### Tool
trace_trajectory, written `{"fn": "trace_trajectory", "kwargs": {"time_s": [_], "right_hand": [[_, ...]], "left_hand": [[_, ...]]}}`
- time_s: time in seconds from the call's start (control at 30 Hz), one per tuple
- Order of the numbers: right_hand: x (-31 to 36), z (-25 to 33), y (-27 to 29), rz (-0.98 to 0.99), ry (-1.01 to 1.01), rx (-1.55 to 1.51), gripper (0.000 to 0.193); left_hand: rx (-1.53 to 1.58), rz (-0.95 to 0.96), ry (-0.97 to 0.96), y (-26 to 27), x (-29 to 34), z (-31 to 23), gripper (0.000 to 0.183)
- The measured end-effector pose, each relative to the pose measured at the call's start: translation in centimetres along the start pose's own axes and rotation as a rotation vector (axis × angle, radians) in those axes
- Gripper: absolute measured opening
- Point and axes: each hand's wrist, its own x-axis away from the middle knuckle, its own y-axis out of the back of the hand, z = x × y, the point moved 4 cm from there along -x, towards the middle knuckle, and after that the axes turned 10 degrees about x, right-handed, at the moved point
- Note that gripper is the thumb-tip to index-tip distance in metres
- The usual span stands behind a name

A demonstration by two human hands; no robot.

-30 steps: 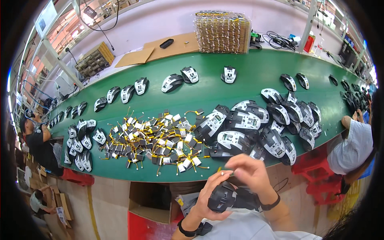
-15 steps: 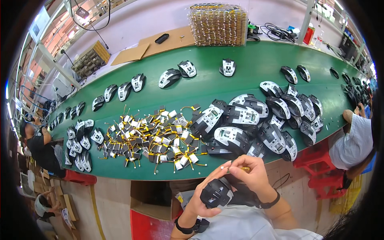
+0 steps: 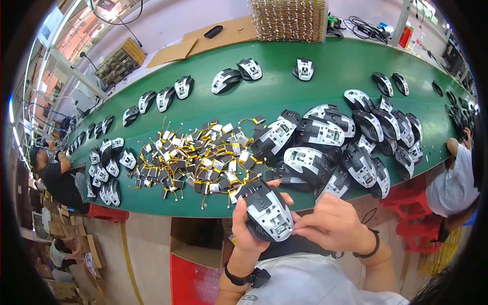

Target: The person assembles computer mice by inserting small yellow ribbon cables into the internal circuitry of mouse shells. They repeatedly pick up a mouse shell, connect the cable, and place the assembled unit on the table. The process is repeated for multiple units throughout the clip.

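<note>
Perhaps two hands [image 3: 247,232] [image 3: 335,223] touch one mouse [image 3: 268,209].

Green bench [image 3: 338,58] is running left to right, edges bending in the lens. Wired battery packs [image 3: 216,164] are lying in a loose heap left of centre, leads tangling. Right of those, a bigger heap of black-and-white mouse shells [image 3: 358,165] is sitting, pieces overlapping. Smaller shell cluster [image 3: 102,174] is sitting near the left end. Spaced-out shells [image 3: 165,98] are lining the far half.
</note>
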Motion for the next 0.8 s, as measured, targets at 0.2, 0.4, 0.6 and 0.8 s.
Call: {"fn": "trace_trajectory", "kwargs": {"time_s": [0.2,0.4,0.6,0.8], "right_hand": [[-1.2,0.6,0.4,0.178,0.222,0.201,0.02],[-2.2,1.4,-0.1,0.267,0.387,0.315,0.018],[-3.0,2.1,-0.4,0.319,0.481,0.346,0.025],[-3.2,2.4,-0.7,0.349,0.518,0.427,0.025]], "left_hand": [[-0.02,-0.02,0.019,0.4,-0.2,0.3,0.079],[-0.03,-0.006,0.029,0.8,0.1,-0.2,0.069],[-0.092,-0.048,-0.007,0.8,0.6,-0.4,0.066],[-0.072,-0.072,-0.004,1.2,0.7,-0.3,0.063]]}}
